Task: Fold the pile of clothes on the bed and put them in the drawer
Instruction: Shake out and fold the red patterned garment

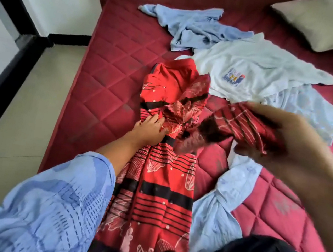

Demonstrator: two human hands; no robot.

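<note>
The left hand point(150, 128) pressed flat on a red patterned dress point(157, 189) lying lengthwise away; the right hand point(289, 141) pinched its sleeve.

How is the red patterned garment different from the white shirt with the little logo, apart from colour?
The red patterned garment is stretched lengthwise towards the person, with both hands on it; the white shirt lies loose and untouched further up the bed. The red one carries black stripes and pale leaf prints all over; the white one is plain except for a small chest logo. The left hand presses the red cloth and the right hand grips part of it. Both are unfolded.
</note>
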